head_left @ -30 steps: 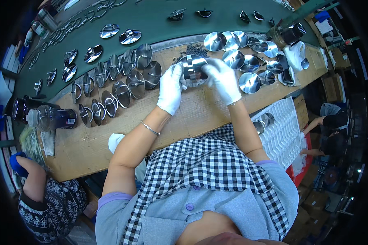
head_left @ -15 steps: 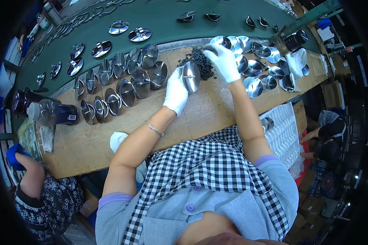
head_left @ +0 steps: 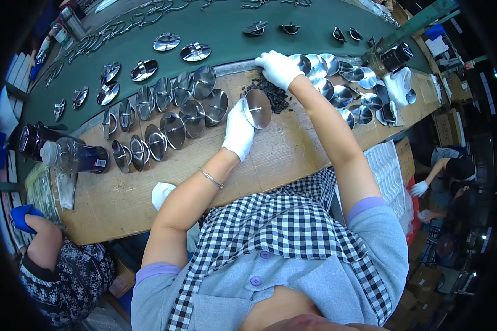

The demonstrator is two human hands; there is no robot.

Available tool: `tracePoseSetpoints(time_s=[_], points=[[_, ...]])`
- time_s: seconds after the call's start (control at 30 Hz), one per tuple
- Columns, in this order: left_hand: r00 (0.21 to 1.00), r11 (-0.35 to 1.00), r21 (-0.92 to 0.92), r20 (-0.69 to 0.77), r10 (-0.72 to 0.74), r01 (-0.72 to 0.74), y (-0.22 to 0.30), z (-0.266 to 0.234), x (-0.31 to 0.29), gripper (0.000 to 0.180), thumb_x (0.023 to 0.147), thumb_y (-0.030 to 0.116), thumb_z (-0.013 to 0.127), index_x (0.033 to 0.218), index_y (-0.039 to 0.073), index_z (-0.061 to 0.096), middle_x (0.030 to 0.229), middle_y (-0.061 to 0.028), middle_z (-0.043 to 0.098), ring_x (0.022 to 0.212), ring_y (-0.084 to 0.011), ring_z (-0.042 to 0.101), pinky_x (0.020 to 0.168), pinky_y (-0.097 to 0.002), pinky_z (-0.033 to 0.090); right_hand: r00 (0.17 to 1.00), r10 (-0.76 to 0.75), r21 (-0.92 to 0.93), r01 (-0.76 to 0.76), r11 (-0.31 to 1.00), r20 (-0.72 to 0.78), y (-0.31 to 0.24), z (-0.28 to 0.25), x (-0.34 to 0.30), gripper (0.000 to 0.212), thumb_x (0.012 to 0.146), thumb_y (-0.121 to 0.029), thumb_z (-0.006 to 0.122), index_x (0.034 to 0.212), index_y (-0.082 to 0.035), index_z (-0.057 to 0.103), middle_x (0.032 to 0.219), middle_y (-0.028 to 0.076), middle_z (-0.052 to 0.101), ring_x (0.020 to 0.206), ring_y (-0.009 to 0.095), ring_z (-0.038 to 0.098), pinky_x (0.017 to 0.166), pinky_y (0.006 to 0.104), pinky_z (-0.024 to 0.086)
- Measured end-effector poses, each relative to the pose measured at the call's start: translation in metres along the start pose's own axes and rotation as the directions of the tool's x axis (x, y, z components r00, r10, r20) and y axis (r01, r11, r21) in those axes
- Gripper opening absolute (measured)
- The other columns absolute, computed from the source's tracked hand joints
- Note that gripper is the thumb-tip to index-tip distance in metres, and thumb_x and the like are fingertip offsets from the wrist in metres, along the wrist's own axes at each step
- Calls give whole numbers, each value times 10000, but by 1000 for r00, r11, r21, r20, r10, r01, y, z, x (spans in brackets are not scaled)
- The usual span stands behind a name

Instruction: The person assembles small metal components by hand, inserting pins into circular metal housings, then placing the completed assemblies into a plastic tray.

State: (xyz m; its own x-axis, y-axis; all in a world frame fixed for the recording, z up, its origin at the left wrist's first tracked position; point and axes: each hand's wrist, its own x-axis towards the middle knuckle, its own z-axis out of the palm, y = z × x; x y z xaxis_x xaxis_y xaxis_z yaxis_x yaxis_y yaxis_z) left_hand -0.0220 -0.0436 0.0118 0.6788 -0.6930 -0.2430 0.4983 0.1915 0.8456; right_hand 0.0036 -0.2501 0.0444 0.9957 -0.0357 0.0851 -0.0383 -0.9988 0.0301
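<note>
While the head view looks down on the brown workbench [head_left: 116,212], the left hand [head_left: 239,132], in a white glove, holds a polished metal disc [head_left: 263,117] by its left edge, with the fingers narrow around this edge. The disc is in the middle of the scene, tilted above the bench, and a thin metal stem shows at the centre of its face. The right hand [head_left: 280,70], also gloved in white, is farther away, near the far edge of the bench; its fingers are bent, but I cannot tell if they hold something. Just beside the disc, between the two hands, lies a pile of small black pieces [head_left: 276,97]. To the left, two rows of metal discs [head_left: 192,117] stand on their edges, and at their near left end there is a clear jar [head_left: 85,157] with dark contents. To the right, more shiny discs [head_left: 342,96] are grouped together. On the far side runs a green belt [head_left: 226,41], carrying other metal parts [head_left: 196,52].
</note>
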Motion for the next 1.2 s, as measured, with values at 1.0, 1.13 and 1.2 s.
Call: tracePoseSetpoints(time_s=[1.0, 1.13, 1.2], points=[[996, 996, -95, -84, -9, 2, 3, 6, 0, 290, 1005, 152, 320, 1106, 30, 563, 1037, -71, 619, 905, -133, 600, 780, -267, 509, 944, 326, 918, -171, 358, 48, -64, -29, -108, 182, 798, -50, 668, 972, -4, 698, 923, 66, 693, 842, 116, 639, 783, 257, 516], [994, 994, -110, -105, -10, -2, 1, 6, -1, 283, 999, 140, 323, 1106, 24, 558, 1039, -89, 617, 901, -150, 603, 766, -277, 526, 925, 376, 930, -186, 318, 56, -78, -24, -113, 218, 795, -38, 672, 1009, -4, 698, 953, 75, 697, 874, 123, 649, 793, 256, 520], [996, 998, -68, -93, 13, -19, -3, 4, 1, 280, 998, 139, 324, 1109, 24, 554, 1041, -91, 615, 892, -156, 605, 757, -283, 531, 919, 389, 934, -188, 303, 59, -82, -23, -113, 218, 797, -38, 672, 1010, -4, 698, 956, 76, 698, 873, 123, 649, 792, 253, 520]])
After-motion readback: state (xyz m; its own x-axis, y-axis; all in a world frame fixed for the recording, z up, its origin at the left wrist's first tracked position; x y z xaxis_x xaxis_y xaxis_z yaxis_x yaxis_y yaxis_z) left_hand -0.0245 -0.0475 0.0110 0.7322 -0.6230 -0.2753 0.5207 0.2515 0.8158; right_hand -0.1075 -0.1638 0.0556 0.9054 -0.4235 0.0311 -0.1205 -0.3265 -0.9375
